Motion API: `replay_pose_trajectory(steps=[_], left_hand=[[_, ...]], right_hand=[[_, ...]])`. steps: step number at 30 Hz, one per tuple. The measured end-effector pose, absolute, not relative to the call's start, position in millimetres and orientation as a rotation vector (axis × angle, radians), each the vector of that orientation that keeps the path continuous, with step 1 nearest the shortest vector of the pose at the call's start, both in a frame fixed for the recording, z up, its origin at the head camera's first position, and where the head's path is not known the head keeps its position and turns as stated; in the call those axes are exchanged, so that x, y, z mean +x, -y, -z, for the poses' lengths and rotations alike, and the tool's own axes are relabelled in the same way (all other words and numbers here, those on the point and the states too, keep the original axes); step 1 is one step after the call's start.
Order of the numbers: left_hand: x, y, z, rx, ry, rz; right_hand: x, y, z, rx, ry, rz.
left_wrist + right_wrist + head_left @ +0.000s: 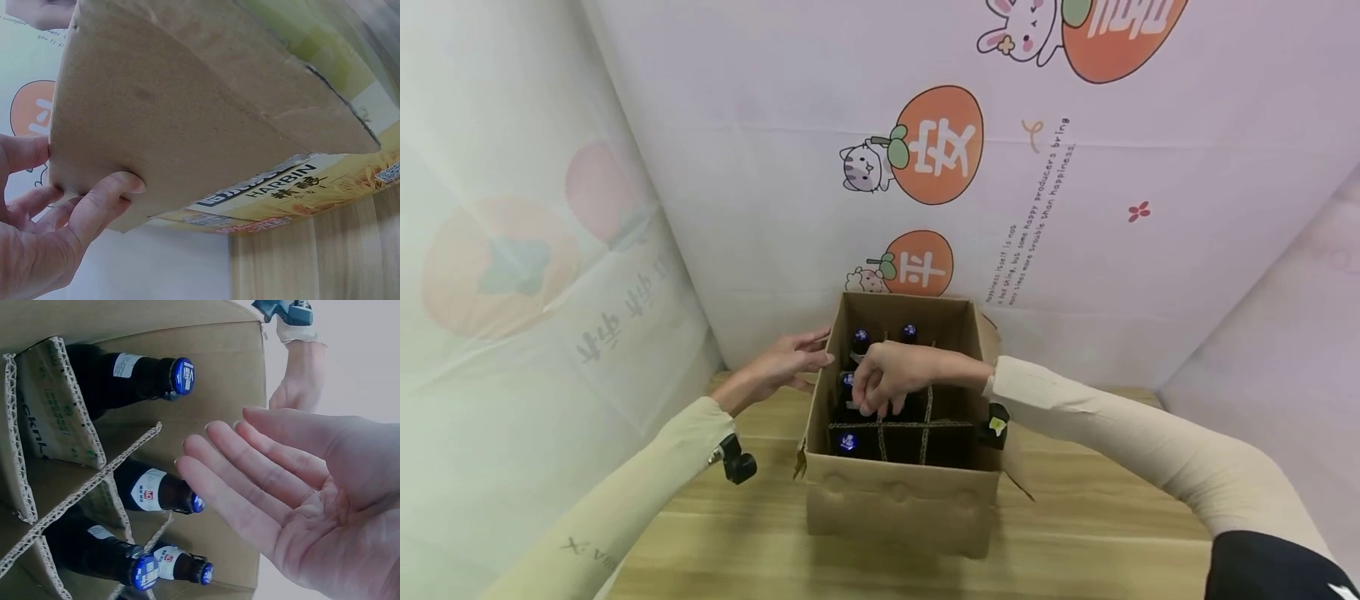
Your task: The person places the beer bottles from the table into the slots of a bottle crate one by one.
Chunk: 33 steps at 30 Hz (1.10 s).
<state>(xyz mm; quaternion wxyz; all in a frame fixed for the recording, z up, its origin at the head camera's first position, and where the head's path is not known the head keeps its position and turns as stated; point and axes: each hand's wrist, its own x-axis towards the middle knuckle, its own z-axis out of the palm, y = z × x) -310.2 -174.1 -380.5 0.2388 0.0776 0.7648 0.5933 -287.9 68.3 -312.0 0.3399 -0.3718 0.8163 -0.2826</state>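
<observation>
An open cardboard box (901,508) stands on the table, split into cells by cardboard dividers (94,481). Several dark bottles with blue caps are in its cells, among them one bottle (134,372) at the top of the right wrist view and another (94,550) lower down. My right hand (895,375) is over the box's left cells, holding nothing; its fingers (250,469) are loosely extended beside the bottle necks. Against the outer left side of the box, my left hand (782,362) rests with its fingertips (128,182) touching the cardboard.
Folded-out flaps (206,81) hang around the box rim. The wooden table (1075,517) extends in front and to both sides. A white printed cloth wall (775,208) rises close behind the box, with further cloth walls left and right.
</observation>
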Motion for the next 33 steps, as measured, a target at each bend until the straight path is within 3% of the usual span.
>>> replay_pose_trajectory(steps=[33], left_hand=[[-311, 173, 382, 0.218, -2.105, -1.611]], right_hand=[[-290, -124, 330, -1.01, -2.243, 0.968]])
